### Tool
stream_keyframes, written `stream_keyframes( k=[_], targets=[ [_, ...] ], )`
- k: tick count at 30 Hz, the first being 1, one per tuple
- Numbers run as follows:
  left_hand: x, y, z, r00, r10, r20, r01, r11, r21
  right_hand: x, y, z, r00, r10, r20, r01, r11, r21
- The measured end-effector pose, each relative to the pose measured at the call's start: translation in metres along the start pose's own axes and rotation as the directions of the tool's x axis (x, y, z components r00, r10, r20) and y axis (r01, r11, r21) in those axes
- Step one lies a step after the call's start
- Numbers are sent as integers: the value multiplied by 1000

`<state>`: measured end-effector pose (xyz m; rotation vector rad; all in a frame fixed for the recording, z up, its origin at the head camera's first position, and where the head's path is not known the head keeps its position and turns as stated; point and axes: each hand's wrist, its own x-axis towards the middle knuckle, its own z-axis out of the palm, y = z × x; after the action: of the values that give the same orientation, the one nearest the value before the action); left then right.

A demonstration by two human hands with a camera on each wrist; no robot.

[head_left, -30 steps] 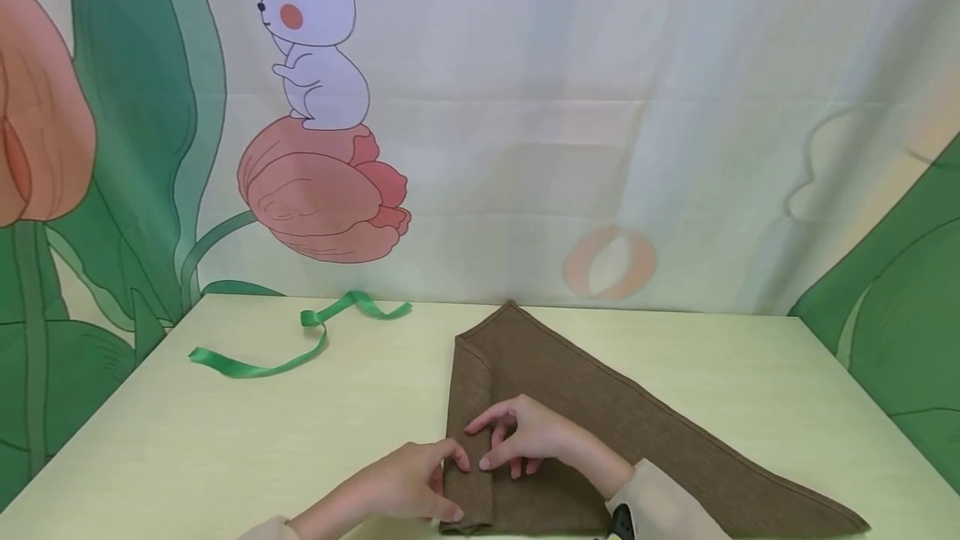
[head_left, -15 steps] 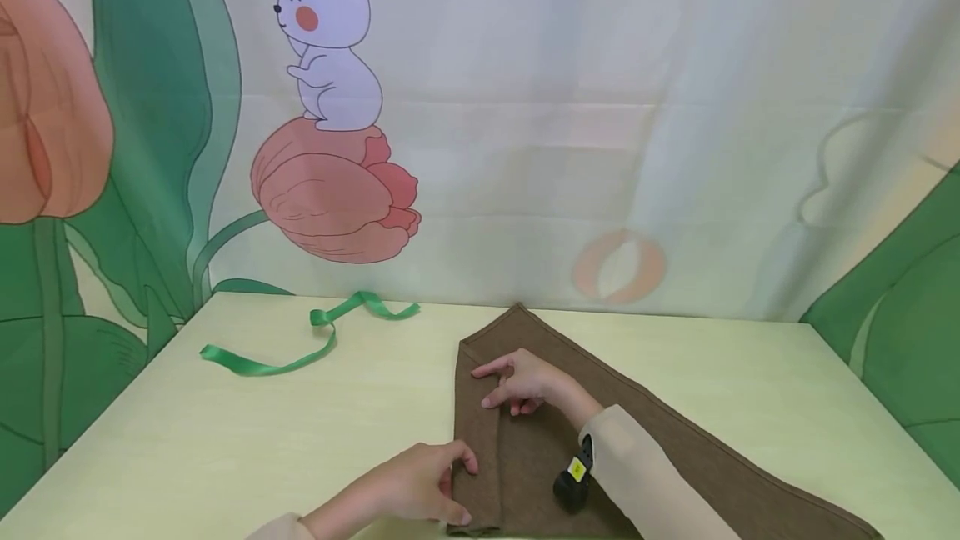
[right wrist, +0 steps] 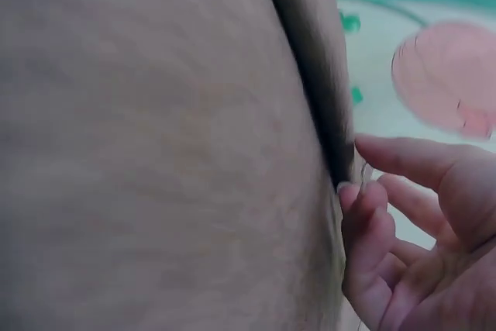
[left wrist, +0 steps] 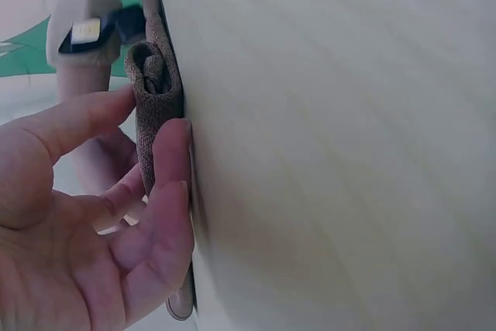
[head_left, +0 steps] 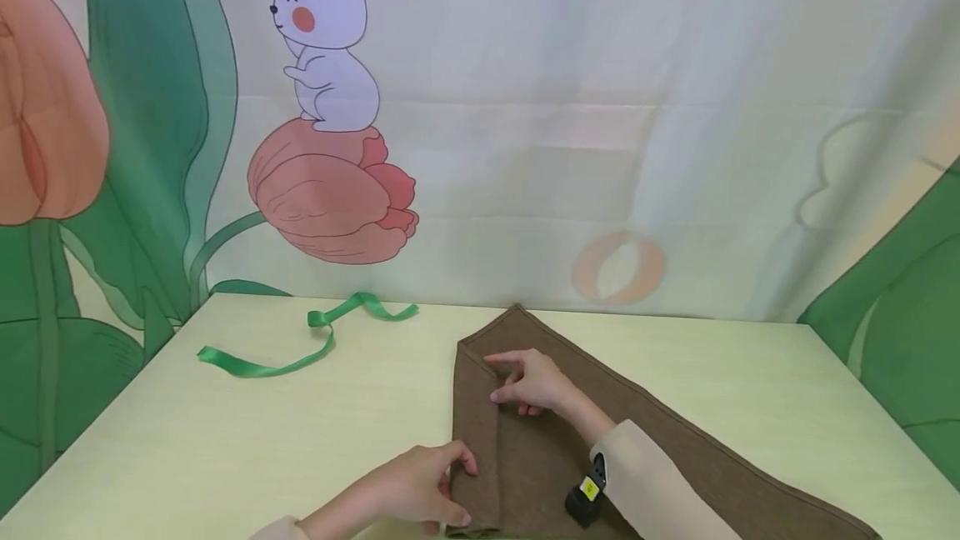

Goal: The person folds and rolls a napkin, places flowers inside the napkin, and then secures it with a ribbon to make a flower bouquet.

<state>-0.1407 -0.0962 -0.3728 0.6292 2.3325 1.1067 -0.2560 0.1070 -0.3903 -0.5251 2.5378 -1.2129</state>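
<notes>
A brown cloth [head_left: 551, 461] lies on the table, its left side turned over into a narrow band and its right side tapering to a point. Near the front, my left hand [head_left: 416, 482] grips the folded band from its outer left side. The left wrist view shows the rolled cloth end [left wrist: 159, 98] between the thumb and fingers. Farther up the band is my right hand [head_left: 536, 382], forefinger stretched over the fold and thumb by its inner edge. In the right wrist view, its fingers pinch the raised fold [right wrist: 322, 75].
A green ribbon [head_left: 273, 370] lies loosely curled at the back left of the pale table [head_left: 225, 448]. Behind the table hangs a printed backdrop [head_left: 487, 148] with a rabbit and tulips. A black wrist device [head_left: 585, 502] sits below the right sleeve.
My right hand has moved away from beside the left hand, up along the folded band towards its far end, then slightly right. My left hand has kept its place on the near end.
</notes>
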Motion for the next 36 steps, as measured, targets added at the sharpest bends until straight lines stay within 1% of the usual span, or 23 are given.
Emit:
stream_keyframes(
  k=[3,6,9,12,17,21,24,27,30,33,36],
  targets=[
    [1,-1,1,1000,3,-3,-3,1000,-17,-19,-3,3,996,-45,82,45,999,1],
    [2,0,1,1000,12,0,-12,1000,-23,-38,-6,7,982,-75,175,68,997,45],
    [3,1,0,1000,19,4,-19,1000,-24,-54,-11,10,967,-84,241,64,994,90],
    [5,3,0,1000,17,-1,-17,1000,-6,-67,-14,13,957,-82,277,49,991,123],
    [8,4,2,1000,14,-12,-13,999,46,-78,-15,18,953,-97,288,67,992,111],
    [9,5,5,1000,15,-22,-13,997,74,-79,-14,23,958,-100,267,77,993,95],
    [7,5,5,999,18,-37,-15,996,86,-78,-17,28,961,-112,251,89,991,101],
    [5,4,2,997,30,-71,-21,992,123,-76,-22,34,959,-139,248,112,987,117],
    [2,4,-4,993,40,-113,-22,987,157,-73,-25,38,954,-156,257,121,981,149],
    [-2,6,-10,987,55,-151,-28,985,172,-72,-27,39,949,-165,270,113,973,199],
    [-5,9,-13,980,76,-186,-40,981,192,-73,-27,36,949,-156,274,91,968,235]
  ],
)
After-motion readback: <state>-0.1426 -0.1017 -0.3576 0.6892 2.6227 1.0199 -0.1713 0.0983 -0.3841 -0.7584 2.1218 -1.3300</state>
